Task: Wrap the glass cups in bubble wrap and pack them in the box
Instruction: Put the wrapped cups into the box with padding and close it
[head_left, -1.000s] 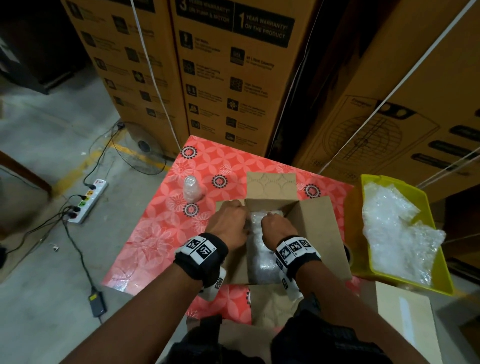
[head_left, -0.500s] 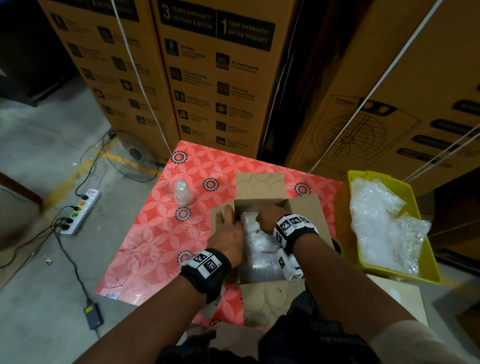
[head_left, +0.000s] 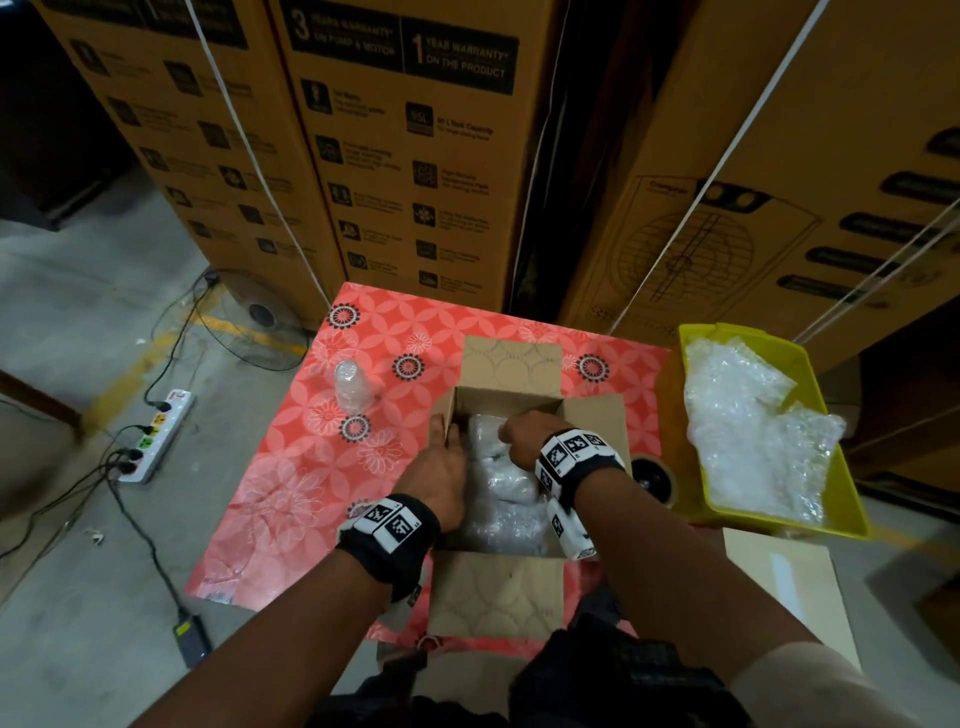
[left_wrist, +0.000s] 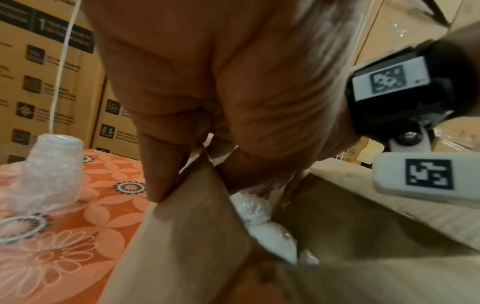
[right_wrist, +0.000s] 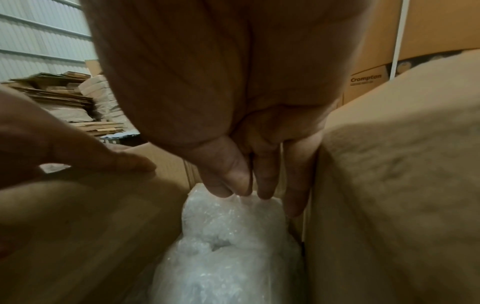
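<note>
On the floor at far left lies one power strip (head_left: 156, 441). On the red patterned desk (head_left: 291, 467) one wrapped cup (head_left: 353, 387) stands alone, left of the box (head_left: 496, 597) and not touching it; it is not yet packed. The left hand (head_left: 436, 473) was working over the middle of the box together with the other hand a second ago. It has since moved out to the left wall, which it now pinches with the thumb outside and the fingers inside; I judge it to be steadying the carton. There is one box, flaps open. Inside it lie bubble-wrapped cups: a far bundle (head_left: 485, 441) and a near bundle (head_left: 501, 514), two as far as can be made out, though the wrap hides any exact count. The right hand (head_left: 522, 439) has reached to the far end of the box. Its fingers (right_wrist: 265, 185) point down, close together, with the tips on top of the far bundle, and thumb and forefinger appear to nip a fold of the wrap. I judge the bundle to be seated or nearly so, which would leave one cup to load. To the right sit one tape roll (head_left: 652, 478) and one yellow bin (head_left: 852, 499) of spare bubble wrap (head_left: 753, 431); the sheets cannot be counted.
</note>
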